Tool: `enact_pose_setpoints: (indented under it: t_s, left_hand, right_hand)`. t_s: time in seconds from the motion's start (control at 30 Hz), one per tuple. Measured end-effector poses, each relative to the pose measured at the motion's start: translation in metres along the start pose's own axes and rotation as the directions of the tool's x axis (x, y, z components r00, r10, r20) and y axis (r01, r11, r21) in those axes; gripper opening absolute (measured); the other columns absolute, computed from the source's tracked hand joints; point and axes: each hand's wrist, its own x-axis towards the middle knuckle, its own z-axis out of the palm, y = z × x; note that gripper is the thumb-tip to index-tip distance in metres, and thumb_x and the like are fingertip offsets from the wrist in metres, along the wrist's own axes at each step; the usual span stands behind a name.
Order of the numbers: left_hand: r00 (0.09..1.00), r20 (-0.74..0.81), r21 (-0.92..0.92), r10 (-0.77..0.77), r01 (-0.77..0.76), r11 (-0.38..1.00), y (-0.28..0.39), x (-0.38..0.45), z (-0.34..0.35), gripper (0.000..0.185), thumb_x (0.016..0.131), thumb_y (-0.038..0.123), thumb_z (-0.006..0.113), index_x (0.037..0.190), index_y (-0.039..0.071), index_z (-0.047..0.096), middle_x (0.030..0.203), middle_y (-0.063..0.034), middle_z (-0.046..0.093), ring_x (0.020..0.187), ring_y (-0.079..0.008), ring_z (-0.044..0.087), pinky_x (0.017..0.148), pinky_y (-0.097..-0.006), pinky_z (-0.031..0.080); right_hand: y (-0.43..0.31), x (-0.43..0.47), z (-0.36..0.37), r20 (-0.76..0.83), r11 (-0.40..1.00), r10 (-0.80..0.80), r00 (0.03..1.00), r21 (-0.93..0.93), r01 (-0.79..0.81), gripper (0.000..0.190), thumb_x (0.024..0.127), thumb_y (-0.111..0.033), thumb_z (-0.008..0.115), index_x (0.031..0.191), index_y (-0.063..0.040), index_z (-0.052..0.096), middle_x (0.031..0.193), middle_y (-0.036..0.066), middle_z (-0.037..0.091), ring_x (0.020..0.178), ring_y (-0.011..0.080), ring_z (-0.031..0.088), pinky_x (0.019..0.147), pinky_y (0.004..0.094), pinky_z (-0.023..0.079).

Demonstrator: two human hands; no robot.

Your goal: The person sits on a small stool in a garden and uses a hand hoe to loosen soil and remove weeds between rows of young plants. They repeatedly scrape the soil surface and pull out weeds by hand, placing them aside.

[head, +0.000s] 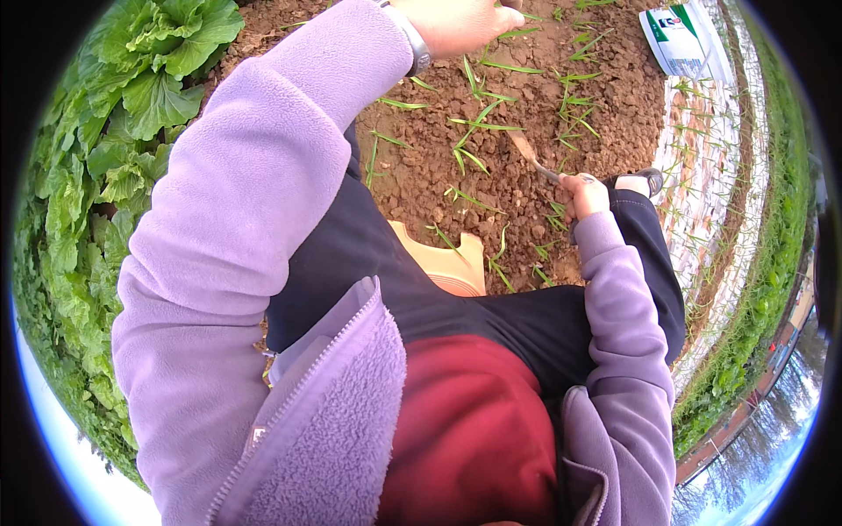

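My right hand [587, 196] is closed around the handle of a small hand trowel [526, 150], whose soil-covered blade touches the loose brown soil [500, 191]. At the top edge of the picture is my left hand [454, 25], with a metal bracelet [416, 41] at the wrist; its fingertips are partly cut off, and a brownish thing shows at them that I cannot identify. Between the hands, narrow-leaved green seedlings [475, 125] stand and lean in rows in the soil.
A yellow plastic stool [447, 260] is under me, between my legs. A white and green plastic bucket [687, 41] stands at the upper right, beside white plastic mulch film [697, 138] with plants. Leafy cabbage-like plants [154, 62] line the left side.
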Motion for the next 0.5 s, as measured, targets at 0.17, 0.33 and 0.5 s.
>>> enact_pose_setpoints:
  t_s: [0.17,0.33,0.5]
  left_hand:
    - [0.996,0.022,-0.023,-0.081,0.081,0.996,0.006,0.002,0.001,0.025,0.086,0.023,0.059,0.096,0.001,0.068,0.089,-0.0191,0.068,0.087,-0.0336,0.065,0.078,-0.0409,0.050]
    - [0.997,0.027,0.040,-0.078,0.077,0.996,0.005,0.003,0.007,0.026,0.086,0.024,0.058,0.095,0.002,0.068,0.090,-0.0186,0.068,0.087,-0.0334,0.066,0.078,-0.0409,0.050]
    - [0.997,0.044,0.055,-0.060,0.057,0.997,-0.004,0.001,0.003,0.027,0.087,0.025,0.058,0.096,0.002,0.069,0.088,-0.0184,0.068,0.087,-0.0330,0.066,0.079,-0.0402,0.051]
  right_hand:
    - [-0.016,0.016,0.009,-0.125,0.946,-0.285,0.950,0.126,0.300,0.020,0.083,-0.015,0.067,0.070,-0.005,0.055,0.057,0.002,0.051,0.040,0.0121,0.042,0.037,0.0287,0.032]
    - [-0.025,0.028,0.018,0.057,0.992,0.112,0.992,-0.069,-0.108,0.012,0.084,-0.011,0.063,0.079,-0.004,0.056,0.053,0.004,0.045,0.037,0.0154,0.039,0.038,0.0336,0.032]
    - [-0.034,0.002,-0.031,-0.048,0.998,-0.059,0.997,0.020,0.060,0.018,0.086,-0.013,0.061,0.074,-0.005,0.051,0.051,0.003,0.042,0.034,0.0146,0.034,0.032,0.0332,0.030]
